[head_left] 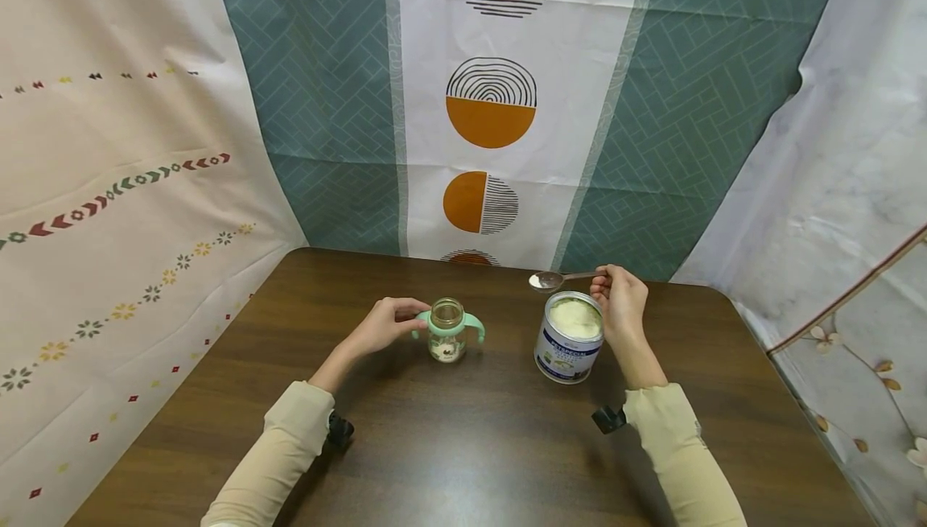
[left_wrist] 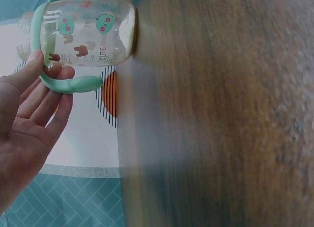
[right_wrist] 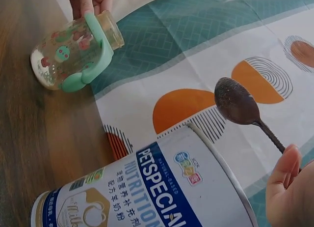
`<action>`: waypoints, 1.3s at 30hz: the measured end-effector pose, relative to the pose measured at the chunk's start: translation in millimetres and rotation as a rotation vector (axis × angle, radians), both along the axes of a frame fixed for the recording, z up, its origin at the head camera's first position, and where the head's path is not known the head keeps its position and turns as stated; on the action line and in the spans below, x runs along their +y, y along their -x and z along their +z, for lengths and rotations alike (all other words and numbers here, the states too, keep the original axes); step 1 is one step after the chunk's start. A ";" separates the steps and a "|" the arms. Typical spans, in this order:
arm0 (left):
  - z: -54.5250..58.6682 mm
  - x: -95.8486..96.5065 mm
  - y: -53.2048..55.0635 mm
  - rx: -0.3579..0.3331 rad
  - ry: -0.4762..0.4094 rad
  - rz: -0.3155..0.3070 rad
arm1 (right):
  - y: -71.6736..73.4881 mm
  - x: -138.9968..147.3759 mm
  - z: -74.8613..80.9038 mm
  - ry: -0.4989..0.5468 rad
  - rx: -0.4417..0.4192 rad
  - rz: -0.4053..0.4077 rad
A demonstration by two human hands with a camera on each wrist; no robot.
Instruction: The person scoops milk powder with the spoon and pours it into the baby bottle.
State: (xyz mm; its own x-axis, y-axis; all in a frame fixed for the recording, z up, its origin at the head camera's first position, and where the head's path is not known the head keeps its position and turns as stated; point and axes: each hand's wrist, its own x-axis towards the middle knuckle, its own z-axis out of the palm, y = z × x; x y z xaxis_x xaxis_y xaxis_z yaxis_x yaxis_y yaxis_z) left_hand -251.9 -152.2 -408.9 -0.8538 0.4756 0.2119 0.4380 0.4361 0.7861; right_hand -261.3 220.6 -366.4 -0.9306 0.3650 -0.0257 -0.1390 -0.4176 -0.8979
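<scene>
Bottle (head_left: 447, 347) is set on counter (head_left: 449, 446), at 9 o'clock from open can (head_left: 567, 356); its green handle (left_wrist: 87, 83) is pinched by left hand (head_left: 384, 326). Spoon (head_left: 552, 282) bearing white powder (head_left: 534, 280) is held in right hand (head_left: 621, 303), bowl at can's 11 o'clock.

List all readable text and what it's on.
White-and-blue cylindrical metal tin: "PETSPECIAL"
Tin: "NATURAL-BASED"
Tin: "NUTRITION"
Tin: "宠物营养补充剂"
Tin: "配方羊奶粉"
Tin: "Milk"
Clear bottle with mint-green handles: "CUTE"
Too small or blurred: the tin's other fine print and small logo, the bottle's remaining lettering.
</scene>
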 end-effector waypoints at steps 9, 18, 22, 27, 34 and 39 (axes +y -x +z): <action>-1.0 -0.6 0.6 0.004 0.003 -0.004 | 0.5 -8.8 0.6 -0.003 -0.009 0.040; -1.6 -0.6 1.4 -0.022 -0.011 -0.002 | -0.5 -17.3 1.5 -0.023 0.001 0.069; -1.5 0.1 0.7 -0.027 -0.012 0.006 | -1.4 -20.4 0.7 -0.022 -0.003 0.092; -3.4 0.3 0.9 -0.028 -0.011 0.008 | -3.0 -26.0 0.9 -0.037 0.001 0.114; -3.5 0.0 1.5 -0.021 -0.006 0.004 | -3.9 -31.9 1.4 -0.065 0.027 0.139; -3.4 -0.1 0.8 -0.015 -0.011 0.001 | -3.2 -35.9 0.9 -0.056 0.020 0.148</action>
